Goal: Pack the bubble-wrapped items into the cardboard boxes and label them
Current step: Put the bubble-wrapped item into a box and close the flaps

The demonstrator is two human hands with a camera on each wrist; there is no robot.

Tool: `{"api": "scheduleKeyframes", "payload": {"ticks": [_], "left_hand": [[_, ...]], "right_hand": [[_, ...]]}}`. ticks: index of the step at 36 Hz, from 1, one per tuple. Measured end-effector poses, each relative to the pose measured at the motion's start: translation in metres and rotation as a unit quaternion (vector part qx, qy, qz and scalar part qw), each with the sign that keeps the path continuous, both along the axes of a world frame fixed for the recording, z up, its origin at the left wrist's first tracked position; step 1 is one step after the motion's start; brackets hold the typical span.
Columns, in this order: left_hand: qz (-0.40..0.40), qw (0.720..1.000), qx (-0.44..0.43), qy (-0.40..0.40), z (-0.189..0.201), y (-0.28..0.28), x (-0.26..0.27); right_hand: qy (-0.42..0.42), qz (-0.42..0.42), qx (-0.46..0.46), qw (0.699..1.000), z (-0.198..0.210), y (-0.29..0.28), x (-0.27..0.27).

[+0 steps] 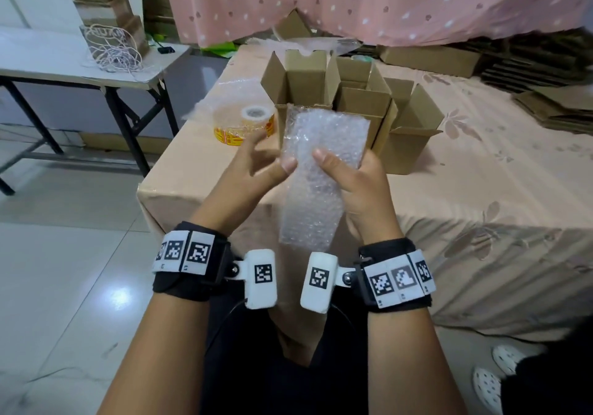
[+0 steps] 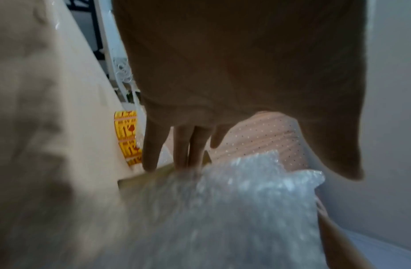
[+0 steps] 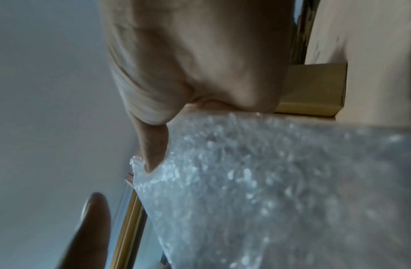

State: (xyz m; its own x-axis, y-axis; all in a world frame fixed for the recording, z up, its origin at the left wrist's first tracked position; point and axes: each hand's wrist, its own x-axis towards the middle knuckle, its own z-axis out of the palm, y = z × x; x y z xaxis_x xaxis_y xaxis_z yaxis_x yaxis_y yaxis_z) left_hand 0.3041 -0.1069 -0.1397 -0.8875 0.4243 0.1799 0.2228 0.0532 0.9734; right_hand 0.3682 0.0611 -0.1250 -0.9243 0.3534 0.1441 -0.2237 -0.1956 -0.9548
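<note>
I hold a long bubble-wrapped item upright above the cloth-covered table, in front of three open cardboard boxes. My right hand grips its right side, with the thumb pressed on the front. My left hand is spread beside it, its thumb touching the wrap's left edge. In the right wrist view the thumb digs into the wrap. In the left wrist view straight fingers reach past the wrap. A yellow label roll lies to the left of the boxes.
Loose bubble wrap lies behind the boxes. A folding table with white cord stands at the left. Flattened cardboard is piled at the back right. Another person's white shoes are at the lower right.
</note>
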Motion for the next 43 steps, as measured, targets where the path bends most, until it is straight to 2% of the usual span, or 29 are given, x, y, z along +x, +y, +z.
{"api": "scheduleKeyframes", "payload": {"ticks": [2,5,13,19,23,28,34,43], "left_hand": [[-0.056,0.998,0.015,-0.01,0.001,0.007,0.008],[-0.093,0.995,0.026,0.006,0.003,0.016,0.017],[-0.128,0.991,0.005,0.045,0.005,0.023,0.021],[-0.131,0.991,-0.002,0.034,-0.003,0.022,0.016],[-0.113,0.994,0.005,0.011,-0.004,0.015,0.008],[-0.102,0.995,-0.001,-0.015,-0.004,0.003,-0.003],[-0.107,0.993,-0.004,-0.046,-0.002,0.009,-0.004],[-0.116,0.992,-0.026,-0.044,0.001,0.007,-0.013]], "right_hand": [[0.013,0.016,-0.033,0.999,0.002,-0.004,0.002],[0.02,0.012,-0.055,0.998,0.0,-0.009,0.0],[0.019,-0.029,-0.06,0.998,-0.006,-0.017,-0.001],[0.01,-0.053,-0.009,0.998,-0.008,-0.018,-0.003],[0.013,-0.021,0.014,1.0,-0.01,-0.021,-0.004],[0.016,0.011,-0.001,1.0,-0.009,-0.02,-0.007],[0.028,-0.008,-0.042,0.999,0.002,-0.013,-0.018],[0.032,0.001,-0.048,0.998,0.014,-0.014,-0.03]]}}
